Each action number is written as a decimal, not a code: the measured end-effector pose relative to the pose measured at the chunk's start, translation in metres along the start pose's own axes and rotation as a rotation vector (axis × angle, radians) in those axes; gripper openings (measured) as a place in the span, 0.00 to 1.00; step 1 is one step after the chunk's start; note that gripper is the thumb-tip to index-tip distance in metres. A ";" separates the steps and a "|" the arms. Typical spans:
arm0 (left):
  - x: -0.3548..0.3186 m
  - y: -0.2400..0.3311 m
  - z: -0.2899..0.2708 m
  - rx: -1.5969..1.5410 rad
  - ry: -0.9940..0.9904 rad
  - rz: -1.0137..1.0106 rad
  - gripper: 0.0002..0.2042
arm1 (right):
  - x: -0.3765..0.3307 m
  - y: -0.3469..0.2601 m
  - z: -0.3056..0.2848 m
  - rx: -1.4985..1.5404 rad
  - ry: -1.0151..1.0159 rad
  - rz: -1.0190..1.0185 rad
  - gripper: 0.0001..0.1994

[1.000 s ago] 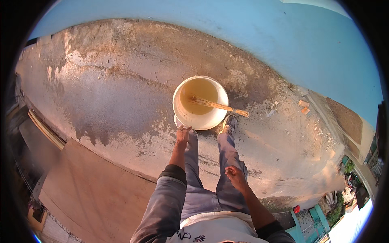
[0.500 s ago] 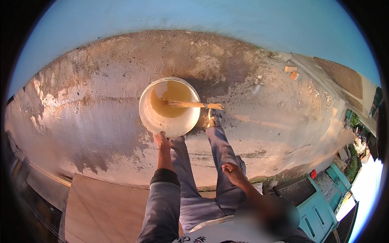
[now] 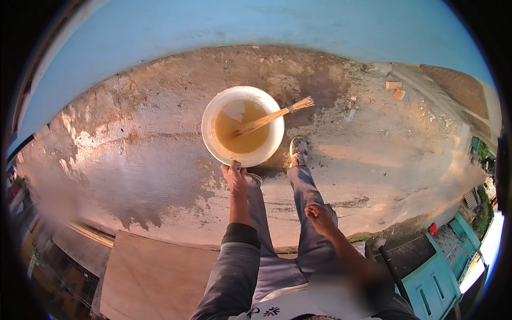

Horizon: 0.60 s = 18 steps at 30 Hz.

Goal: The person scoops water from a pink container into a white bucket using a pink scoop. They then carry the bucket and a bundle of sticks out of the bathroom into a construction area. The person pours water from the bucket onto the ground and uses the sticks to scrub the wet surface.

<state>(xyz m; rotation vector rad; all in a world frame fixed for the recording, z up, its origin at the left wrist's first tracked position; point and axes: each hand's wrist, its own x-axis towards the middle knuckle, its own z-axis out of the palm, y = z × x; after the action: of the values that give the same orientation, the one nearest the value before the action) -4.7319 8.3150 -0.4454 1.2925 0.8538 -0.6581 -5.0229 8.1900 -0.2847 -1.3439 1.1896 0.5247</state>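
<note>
The left hand (image 3: 235, 176) gripped the near rim of a round white bucket (image 3: 242, 126), its fingertips hidden over the edge. The right hand (image 3: 320, 218) hung loosely curled and empty beside the thigh. Murky tan liquid concealed the straw brush's (image 3: 273, 116) lower end. The bucket stood on a rough, stained concrete rooftop (image 3: 133, 160) below a blue wall (image 3: 240, 26).

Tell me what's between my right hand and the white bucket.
In the head view, your right leg in grey trousers and its shoe lie between the right hand and the bucket.
</note>
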 end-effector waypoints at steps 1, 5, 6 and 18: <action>-0.003 0.001 0.011 0.017 0.032 0.011 0.17 | 0.000 -0.007 0.000 -0.028 0.022 -0.022 0.10; -0.010 0.001 0.036 0.100 0.027 0.054 0.19 | 0.001 -0.039 -0.003 -0.039 0.041 -0.058 0.09; -0.020 0.006 0.039 0.111 0.019 0.062 0.19 | 0.001 -0.055 -0.005 -0.025 0.042 -0.064 0.09; -0.182 0.057 0.032 0.444 -0.109 0.064 0.16 | 0.057 -0.185 -0.013 1.037 -0.151 -0.072 0.17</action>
<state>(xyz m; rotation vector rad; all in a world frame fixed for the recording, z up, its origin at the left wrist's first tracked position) -4.7784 8.2857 -0.2605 1.6565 0.5909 -0.8907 -4.8472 8.1178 -0.2476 -0.4381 1.0377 -0.0779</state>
